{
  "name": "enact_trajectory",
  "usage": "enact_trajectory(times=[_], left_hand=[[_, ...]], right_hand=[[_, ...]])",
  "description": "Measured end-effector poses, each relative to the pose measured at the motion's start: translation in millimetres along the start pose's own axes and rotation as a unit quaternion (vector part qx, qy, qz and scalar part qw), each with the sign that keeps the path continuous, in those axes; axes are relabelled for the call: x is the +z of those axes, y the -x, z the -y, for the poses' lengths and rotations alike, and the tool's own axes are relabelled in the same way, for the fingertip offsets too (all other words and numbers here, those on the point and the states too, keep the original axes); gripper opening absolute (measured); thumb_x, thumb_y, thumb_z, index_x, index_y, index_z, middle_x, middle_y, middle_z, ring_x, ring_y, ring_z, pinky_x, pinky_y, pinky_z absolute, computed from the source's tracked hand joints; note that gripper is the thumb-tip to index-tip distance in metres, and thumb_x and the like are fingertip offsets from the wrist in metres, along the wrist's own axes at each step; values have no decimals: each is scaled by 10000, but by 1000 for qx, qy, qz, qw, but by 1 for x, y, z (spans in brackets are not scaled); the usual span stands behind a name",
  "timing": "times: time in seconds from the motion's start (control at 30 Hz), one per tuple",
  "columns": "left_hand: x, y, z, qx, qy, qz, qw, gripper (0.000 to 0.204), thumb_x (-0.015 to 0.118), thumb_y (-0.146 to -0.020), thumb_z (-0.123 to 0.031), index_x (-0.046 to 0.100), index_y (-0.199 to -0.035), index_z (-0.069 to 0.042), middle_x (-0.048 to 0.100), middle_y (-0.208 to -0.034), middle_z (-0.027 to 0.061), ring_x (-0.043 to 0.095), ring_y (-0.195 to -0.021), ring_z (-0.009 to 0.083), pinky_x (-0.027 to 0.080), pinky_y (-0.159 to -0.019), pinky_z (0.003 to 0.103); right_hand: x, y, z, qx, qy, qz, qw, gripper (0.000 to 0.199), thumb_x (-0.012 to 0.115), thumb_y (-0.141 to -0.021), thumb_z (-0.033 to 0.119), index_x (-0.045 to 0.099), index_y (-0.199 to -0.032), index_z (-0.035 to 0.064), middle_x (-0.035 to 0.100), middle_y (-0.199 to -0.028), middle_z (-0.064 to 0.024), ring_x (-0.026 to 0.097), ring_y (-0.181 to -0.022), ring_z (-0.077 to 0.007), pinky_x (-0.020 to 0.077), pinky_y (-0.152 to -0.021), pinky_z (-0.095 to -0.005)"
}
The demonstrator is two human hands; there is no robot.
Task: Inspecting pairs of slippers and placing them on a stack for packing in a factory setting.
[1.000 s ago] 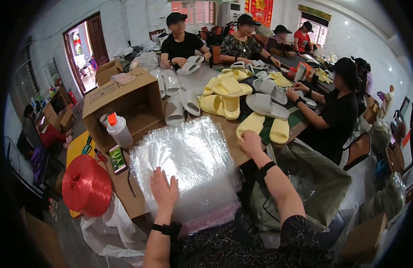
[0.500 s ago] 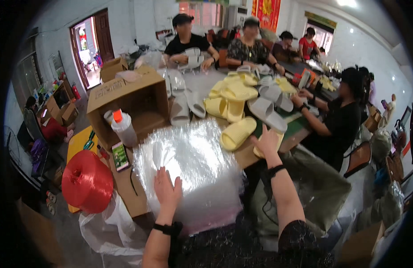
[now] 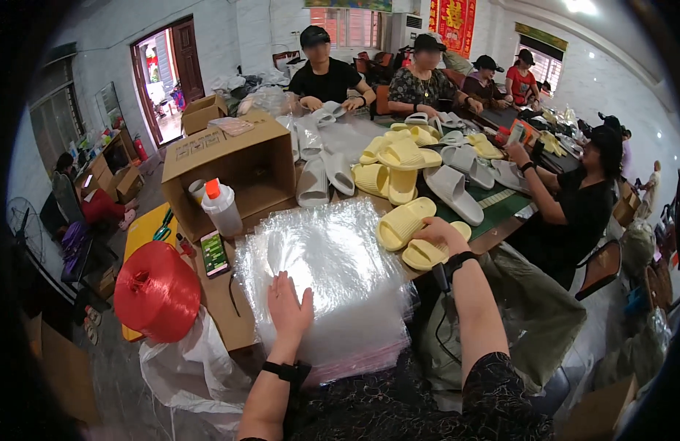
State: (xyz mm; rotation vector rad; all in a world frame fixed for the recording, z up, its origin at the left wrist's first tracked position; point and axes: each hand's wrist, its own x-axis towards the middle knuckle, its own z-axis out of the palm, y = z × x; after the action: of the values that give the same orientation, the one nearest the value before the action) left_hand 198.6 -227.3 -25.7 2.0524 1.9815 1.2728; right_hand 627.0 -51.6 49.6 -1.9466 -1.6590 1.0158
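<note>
The left hand lies flat and open on the bags. The right hand grasps a yellow slipper on the desk.

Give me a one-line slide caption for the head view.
Left hand flat on stacked clear plastic bags; right hand on yellow slippers.

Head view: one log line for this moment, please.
left hand: flat on stack of clear plastic bags | right hand: on pair of yellow foam slippers

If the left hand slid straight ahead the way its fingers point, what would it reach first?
The left hand lies flat on the stack of clear plastic bags; straight ahead is more of that stack, then probably the cardboard box, though depth is unclear.
</note>
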Motion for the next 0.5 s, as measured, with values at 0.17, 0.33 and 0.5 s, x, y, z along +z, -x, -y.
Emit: enact_trajectory(times=[0.17, 0.33, 0.5], left_hand=[[-1, 2, -2, 0, 0, -9, 1000, 687, 642, -940, -305, 434, -1463, 90, 518, -1456, 300, 418, -1417, 457, 256, -1212, 527], [4, 1, 5, 15, -16, -8, 1000, 697, 663, -944, -309, 429, -1466, 89, 516, -1470, 278, 410, -1425, 452, 261, -1213, 523], [6, 1, 6, 16, -17, -19, 1000, 697, 685, -933, -330, 446, -1441, 83, 516, -1478, 254, 436, -1402, 454, 288, -1196, 548]], right_hand=[[-8, 15, 6, 0, -111, -37, 993, 738, 819, -827, 326, 561, -1414, -39, 706, -949, -66, 619, -666, -135, 462, -521, -290], [-17, 41, 36, -82, -491, 55, 866, 474, 651, -1001, 214, 546, -1385, -42, 677, -1170, -146, 676, -992, -244, 572, -843, -363], [1, 113, 102, -86, -693, 160, 698, 469, 590, -1013, 121, 456, -1412, -85, 572, -1374, -225, 567, -1270, -352, 454, -1130, -435]])
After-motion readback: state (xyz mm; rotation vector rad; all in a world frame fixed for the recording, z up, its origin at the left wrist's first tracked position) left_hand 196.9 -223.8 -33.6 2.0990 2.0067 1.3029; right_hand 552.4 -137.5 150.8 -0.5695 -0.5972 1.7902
